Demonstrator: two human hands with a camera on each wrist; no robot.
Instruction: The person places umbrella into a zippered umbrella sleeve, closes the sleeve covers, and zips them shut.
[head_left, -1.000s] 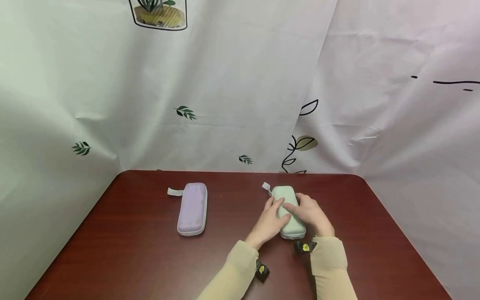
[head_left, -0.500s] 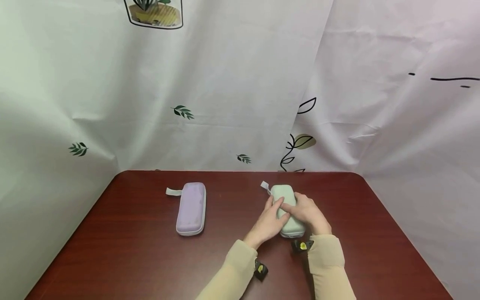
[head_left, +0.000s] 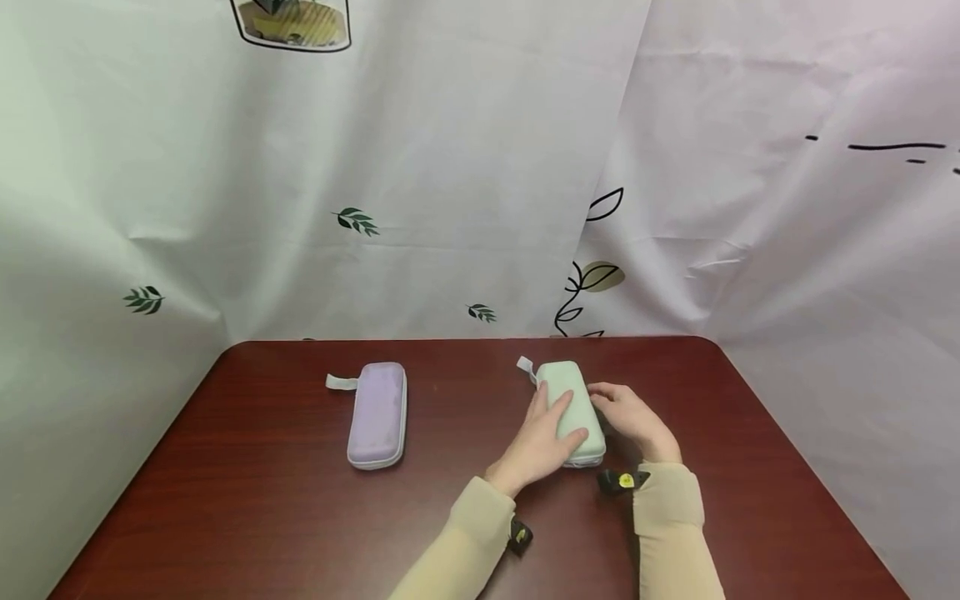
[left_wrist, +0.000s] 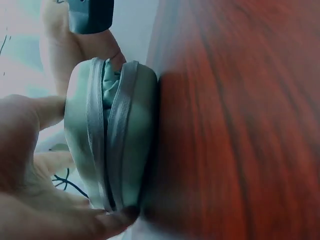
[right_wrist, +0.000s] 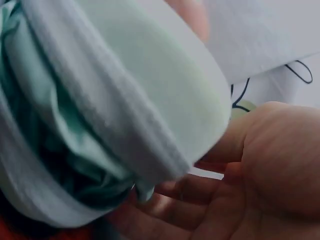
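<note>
A mint-green zip case (head_left: 567,392) lies on the table in front of both hands. Its zip gapes at the near end, where the left wrist view shows pale zip tapes (left_wrist: 120,100) parted over folded green lining (left_wrist: 109,85). My left hand (head_left: 536,446) grips the case from its left side, thumb and a finger on the lid, other fingers down the side. Along the right side sits my right hand (head_left: 630,421), its fingertips at the case's edge. The right wrist view shows that hand (right_wrist: 220,200) partly behind the case; I cannot tell whether it pinches anything.
A lilac zip case (head_left: 377,412) of similar shape lies to the left on the dark red table (head_left: 262,500), with a white strap at its far end. White patterned cloth (head_left: 420,167) hangs behind the table. Each wrist bears a small black camera (head_left: 622,481).
My right hand has taken its thumb off the lid and moved to the case's right side. My left hand keeps its place on the case. The head view has shifted slightly.
</note>
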